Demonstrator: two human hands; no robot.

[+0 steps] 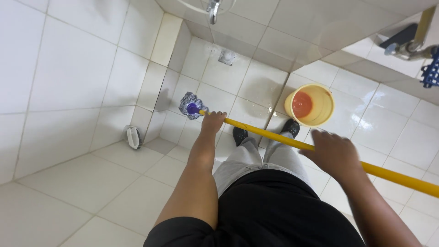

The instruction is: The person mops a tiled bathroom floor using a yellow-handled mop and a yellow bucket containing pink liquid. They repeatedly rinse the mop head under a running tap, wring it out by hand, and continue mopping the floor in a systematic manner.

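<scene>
I hold a mop with a long yellow handle (270, 136) across my body. My left hand (211, 122) grips the handle low down, close to the purple socket and the grey-white mop head (190, 104), which rests on the wet white floor tiles near the wall. My right hand (335, 153) is closed around the handle farther up, to the right. A yellow bucket (321, 98) with reddish liquid stands on the floor just beyond my feet.
A floor drain (227, 56) lies at the far wall under a metal tap (213, 9). A small white scrub brush (133, 137) leans at the foot of the left wall. Metal fittings (411, 45) and a blue object stick out at upper right.
</scene>
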